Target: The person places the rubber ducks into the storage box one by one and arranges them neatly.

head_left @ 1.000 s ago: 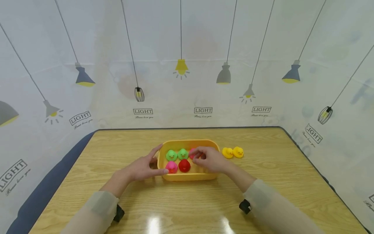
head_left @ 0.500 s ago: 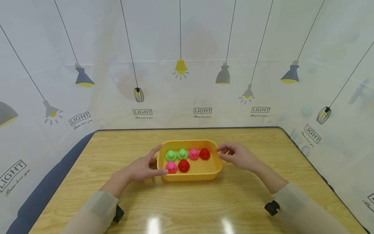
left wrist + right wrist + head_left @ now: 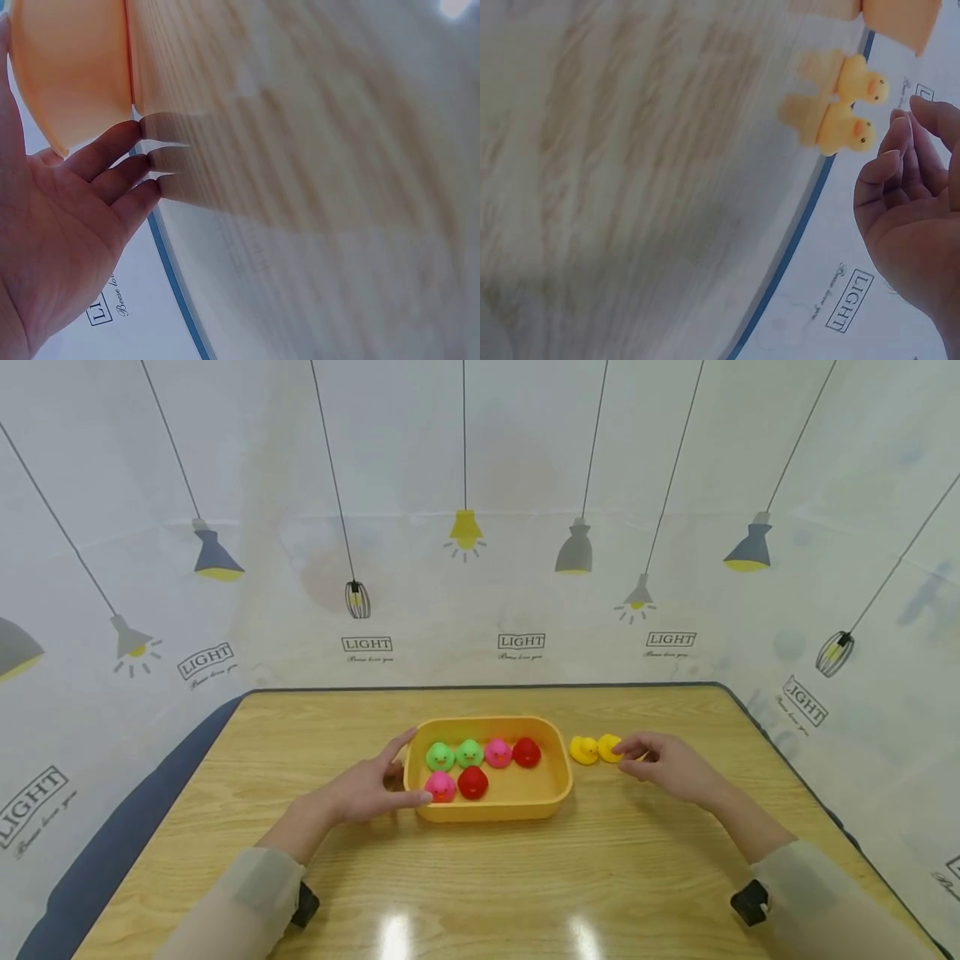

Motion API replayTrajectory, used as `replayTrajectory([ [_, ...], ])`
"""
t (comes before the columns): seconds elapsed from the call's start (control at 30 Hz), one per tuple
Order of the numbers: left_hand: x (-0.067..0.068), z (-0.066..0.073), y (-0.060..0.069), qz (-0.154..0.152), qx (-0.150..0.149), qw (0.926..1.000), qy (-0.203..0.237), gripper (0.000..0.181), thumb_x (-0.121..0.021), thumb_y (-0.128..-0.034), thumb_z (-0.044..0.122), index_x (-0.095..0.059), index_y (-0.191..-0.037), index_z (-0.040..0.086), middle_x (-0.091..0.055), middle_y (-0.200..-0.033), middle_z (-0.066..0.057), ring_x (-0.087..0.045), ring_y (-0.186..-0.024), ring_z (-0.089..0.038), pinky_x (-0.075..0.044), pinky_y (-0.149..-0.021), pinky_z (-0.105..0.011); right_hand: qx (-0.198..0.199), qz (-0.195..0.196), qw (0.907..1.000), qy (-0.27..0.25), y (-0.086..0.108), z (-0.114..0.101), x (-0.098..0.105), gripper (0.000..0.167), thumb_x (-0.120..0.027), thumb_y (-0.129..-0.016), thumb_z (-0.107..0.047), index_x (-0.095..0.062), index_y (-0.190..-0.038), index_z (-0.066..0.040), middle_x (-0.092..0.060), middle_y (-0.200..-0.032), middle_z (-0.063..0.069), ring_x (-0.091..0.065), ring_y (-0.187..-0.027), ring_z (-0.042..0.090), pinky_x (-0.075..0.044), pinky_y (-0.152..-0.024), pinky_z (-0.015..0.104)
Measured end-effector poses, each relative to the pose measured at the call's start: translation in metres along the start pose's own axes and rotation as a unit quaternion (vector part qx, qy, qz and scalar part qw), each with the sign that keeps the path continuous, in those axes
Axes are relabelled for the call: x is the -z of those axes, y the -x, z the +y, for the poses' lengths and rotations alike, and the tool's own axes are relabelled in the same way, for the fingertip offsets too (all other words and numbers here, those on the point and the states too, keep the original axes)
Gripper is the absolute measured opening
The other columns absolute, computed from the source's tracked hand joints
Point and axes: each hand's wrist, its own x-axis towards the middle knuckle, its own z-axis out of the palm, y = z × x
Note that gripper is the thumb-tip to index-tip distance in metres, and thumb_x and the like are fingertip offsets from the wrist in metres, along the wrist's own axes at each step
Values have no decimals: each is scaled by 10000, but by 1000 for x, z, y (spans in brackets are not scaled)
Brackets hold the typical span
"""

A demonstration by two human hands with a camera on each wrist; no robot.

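A yellow tray point(image 3: 491, 812) holds several rubber ducks. Its back row has two green ducks, a pink duck point(image 3: 498, 752) and a red duck point(image 3: 527, 752); a pink duck point(image 3: 441, 787) and a red duck point(image 3: 472, 783) sit in front. My left hand point(image 3: 367, 789) touches the tray's left end with thumb and index finger spread; in the left wrist view its other fingers point(image 3: 120, 180) extend loosely. Two yellow rubber ducks point(image 3: 584, 750) stand side by side right of the tray. My right hand point(image 3: 671, 767) hovers at the right-hand duck point(image 3: 846, 133), fingers loosely bent, holding nothing.
The wooden table point(image 3: 495, 877) reaches to a dark-edged back border. Behind it hangs a white backdrop point(image 3: 420, 468) printed with lamps. The tray's front right part shows bare floor.
My right hand has moved out of the tray and to the right, over to the yellow ducks. A red duck shows at the tray's back right. My left hand keeps its place.
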Motion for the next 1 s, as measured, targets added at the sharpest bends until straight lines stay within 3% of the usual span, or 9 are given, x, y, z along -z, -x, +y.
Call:
replayTrajectory([
  [0.43, 1, 0, 0, -32, 159, 9999, 18, 1161, -740, -872, 820, -46, -1746, 499, -548, -1657, -188, -510, -1522, -469, -360, -1254, -723, -340, -20, 9994, -88, -15, 22, 7, 436, -727, -1074, -198, -596, -1445, -11, -692, -1241, 188, -643, -961, 234, -570, -770, 360],
  [0.67, 1, 0, -1, -69, 115, 9999, 46, 1161, -742, -883, 805, -35, -1749, 491, -539, -1665, -190, -500, -1530, -475, -355, -1255, -725, -470, -172, 9987, 130, -29, 30, 9, 514, -719, -1078, -206, -567, -1559, -108, -652, -1309, 217, -641, -1001, 268, -545, -771, 378],
  [1.0, 1, 0, 0, -62, 208, 9998, 39, 1157, -736, -867, 829, -49, -1742, 512, -513, -1682, -203, -465, -1557, -491, -330, -1269, -729, -543, -50, 9985, 25, -36, 33, 6, 444, -744, -1062, -196, -615, -1471, -81, -646, -1259, 214, -604, -917, 265, -550, -684, 348],
])
